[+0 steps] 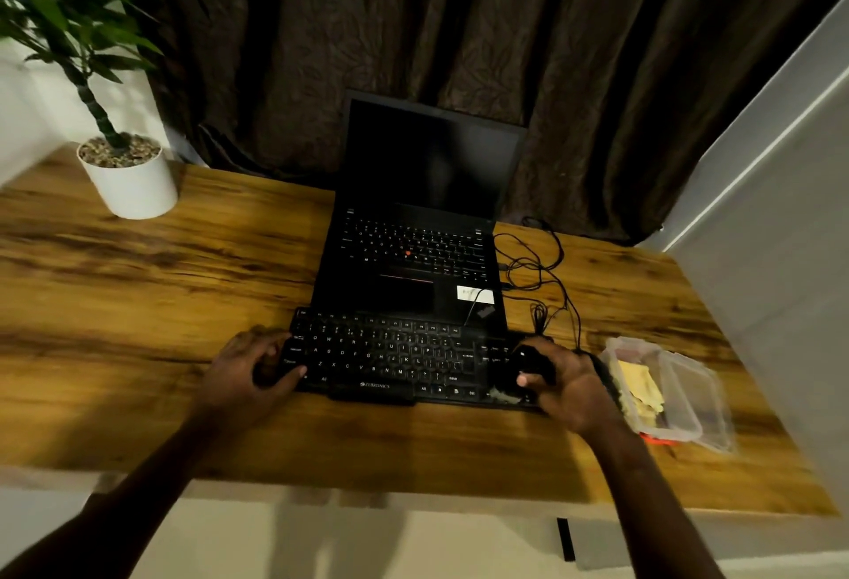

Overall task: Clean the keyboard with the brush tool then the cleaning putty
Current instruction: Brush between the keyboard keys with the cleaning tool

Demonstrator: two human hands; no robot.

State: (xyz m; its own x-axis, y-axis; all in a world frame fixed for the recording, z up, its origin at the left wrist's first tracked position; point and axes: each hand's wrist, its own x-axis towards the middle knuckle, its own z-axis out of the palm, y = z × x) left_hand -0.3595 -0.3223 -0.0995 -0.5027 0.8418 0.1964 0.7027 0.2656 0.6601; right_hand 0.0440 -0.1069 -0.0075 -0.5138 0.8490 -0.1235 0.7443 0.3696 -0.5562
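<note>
Head view: we find the left hand (250, 365) curled over the left end of the keyboard (390, 360), thumb lying on the front corner keys and fingers wrapped round the edge, so it grips the keyboard itself. The right hand (563, 383) sits at the keyboard's right end, fingers closed round a dark object (533, 365) with pale bristles (505, 395) showing below it on the lower right keys; we take this to be the brush tool, though blur keeps us from confirming its shape. Both forearms enter from the bottom of the frame.

We note the keyboard is black and lies flat near the front of the wooden desk (138, 303), its rear edge touching the front of an open black laptop (413, 266) whose screen is dark. A white label (475, 294) sits on the laptop's palm rest. Loose black cable (537, 275) coils on the desk just right of the laptop.

Just beside the right hand we record a clear plastic container (666, 390), lid off beside it, holding a yellow mass (638, 383) consistent with the cleaning putty. A small orange item (659, 440) shows at its front edge; we cannot identify it.

At the far left stands a potted plant (124, 174) in a white pot. A dark curtain (459, 27) hangs behind the desk.
</note>
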